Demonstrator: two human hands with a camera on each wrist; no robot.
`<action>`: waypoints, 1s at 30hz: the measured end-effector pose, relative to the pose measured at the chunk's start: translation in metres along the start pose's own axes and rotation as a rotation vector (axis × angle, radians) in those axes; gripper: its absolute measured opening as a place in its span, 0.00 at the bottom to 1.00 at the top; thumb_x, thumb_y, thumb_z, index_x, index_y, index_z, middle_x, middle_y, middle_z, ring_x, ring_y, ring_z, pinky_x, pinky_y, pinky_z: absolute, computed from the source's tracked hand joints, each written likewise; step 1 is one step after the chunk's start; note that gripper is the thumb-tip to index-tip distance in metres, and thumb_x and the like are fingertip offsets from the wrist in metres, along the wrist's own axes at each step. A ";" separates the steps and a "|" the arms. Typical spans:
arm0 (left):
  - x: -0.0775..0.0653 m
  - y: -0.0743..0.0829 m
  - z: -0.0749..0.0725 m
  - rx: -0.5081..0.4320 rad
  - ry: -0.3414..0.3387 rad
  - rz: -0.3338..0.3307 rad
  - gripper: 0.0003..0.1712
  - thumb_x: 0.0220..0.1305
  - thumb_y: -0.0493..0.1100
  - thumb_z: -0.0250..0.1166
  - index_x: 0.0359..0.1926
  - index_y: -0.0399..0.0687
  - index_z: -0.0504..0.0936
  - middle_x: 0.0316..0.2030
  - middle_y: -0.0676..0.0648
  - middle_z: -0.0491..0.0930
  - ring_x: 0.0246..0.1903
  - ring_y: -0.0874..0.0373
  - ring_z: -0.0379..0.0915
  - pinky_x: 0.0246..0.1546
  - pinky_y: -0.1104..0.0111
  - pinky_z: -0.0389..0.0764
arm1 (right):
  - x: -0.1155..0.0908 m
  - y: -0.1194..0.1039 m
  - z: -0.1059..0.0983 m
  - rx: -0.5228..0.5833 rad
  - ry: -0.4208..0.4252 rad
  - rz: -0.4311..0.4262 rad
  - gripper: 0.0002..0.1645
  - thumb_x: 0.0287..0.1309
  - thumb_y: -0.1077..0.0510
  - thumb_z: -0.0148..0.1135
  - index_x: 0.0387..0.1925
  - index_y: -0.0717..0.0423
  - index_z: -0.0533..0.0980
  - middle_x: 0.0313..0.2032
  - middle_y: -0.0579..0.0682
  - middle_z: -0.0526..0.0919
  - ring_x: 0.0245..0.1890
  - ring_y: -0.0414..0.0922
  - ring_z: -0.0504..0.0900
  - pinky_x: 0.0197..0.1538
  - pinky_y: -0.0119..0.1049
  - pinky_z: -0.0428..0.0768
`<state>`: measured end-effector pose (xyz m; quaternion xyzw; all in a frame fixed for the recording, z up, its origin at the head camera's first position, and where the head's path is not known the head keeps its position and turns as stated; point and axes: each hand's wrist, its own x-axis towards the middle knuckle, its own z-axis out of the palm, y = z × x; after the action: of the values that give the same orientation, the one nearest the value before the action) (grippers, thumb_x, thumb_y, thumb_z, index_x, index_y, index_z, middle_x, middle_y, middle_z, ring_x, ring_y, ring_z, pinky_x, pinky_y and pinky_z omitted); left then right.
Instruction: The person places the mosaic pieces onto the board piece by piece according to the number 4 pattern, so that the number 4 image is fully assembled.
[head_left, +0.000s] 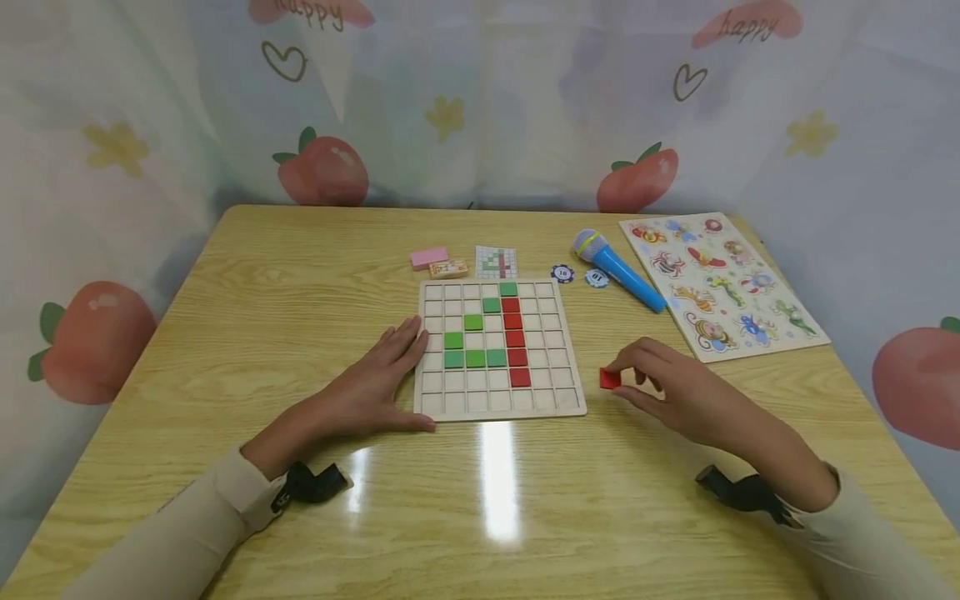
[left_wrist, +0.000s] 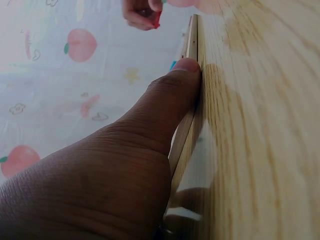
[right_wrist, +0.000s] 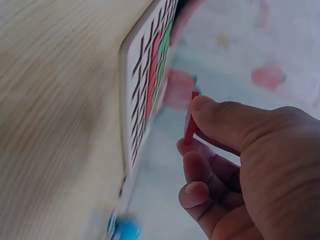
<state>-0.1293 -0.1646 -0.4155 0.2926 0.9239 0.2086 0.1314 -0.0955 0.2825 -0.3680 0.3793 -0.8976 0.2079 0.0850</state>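
Observation:
My right hand point(head_left: 693, 396) pinches a red square tile point(head_left: 608, 379) between thumb and fingers, just right of the wooden grid board point(head_left: 564, 358). Seen from the right wrist, the red tile point(right_wrist: 190, 119) is edge-on and raised off the table. My left hand point(head_left: 358, 390) rests beside the board with fingers extended along its left edge and the thumb at the near left corner. In the left wrist view the thumb point(left_wrist: 167, 92) lies against the board's side. On the grid, green tiles point(head_left: 474, 322) form a slanted line and a row, crossed by a column of red tiles point(head_left: 517, 357).
Behind the board lie a printed pattern card point(head_left: 496, 262), a pink block point(head_left: 429, 258) and a small patterned box point(head_left: 448, 269). Two chips point(head_left: 597, 278) and a blue toy microphone point(head_left: 626, 275) sit at the back right, beside an insect puzzle board point(head_left: 723, 287).

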 end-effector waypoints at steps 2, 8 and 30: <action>0.000 0.000 0.000 -0.001 0.000 0.000 0.80 0.52 0.80 0.74 0.87 0.45 0.42 0.88 0.44 0.31 0.87 0.41 0.29 0.87 0.43 0.46 | 0.016 -0.009 0.007 0.023 -0.038 -0.045 0.24 0.51 0.68 0.82 0.48 0.51 0.82 0.46 0.41 0.83 0.39 0.36 0.79 0.39 0.27 0.83; 0.000 0.001 -0.002 0.002 0.003 0.002 0.80 0.52 0.80 0.74 0.87 0.45 0.42 0.88 0.44 0.31 0.88 0.42 0.29 0.87 0.44 0.46 | 0.051 -0.030 0.027 0.074 -0.170 -0.094 0.13 0.62 0.59 0.78 0.45 0.48 0.82 0.48 0.41 0.82 0.45 0.37 0.81 0.46 0.30 0.87; 0.001 0.002 -0.003 0.011 -0.003 0.003 0.80 0.52 0.78 0.75 0.87 0.42 0.42 0.88 0.43 0.31 0.88 0.45 0.28 0.88 0.46 0.43 | 0.066 -0.035 0.054 0.057 -0.233 -0.157 0.06 0.66 0.60 0.74 0.42 0.49 0.84 0.47 0.44 0.80 0.46 0.37 0.79 0.48 0.32 0.87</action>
<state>-0.1296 -0.1633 -0.4122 0.2950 0.9244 0.2032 0.1310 -0.1159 0.1943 -0.3852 0.4723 -0.8626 0.1807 -0.0147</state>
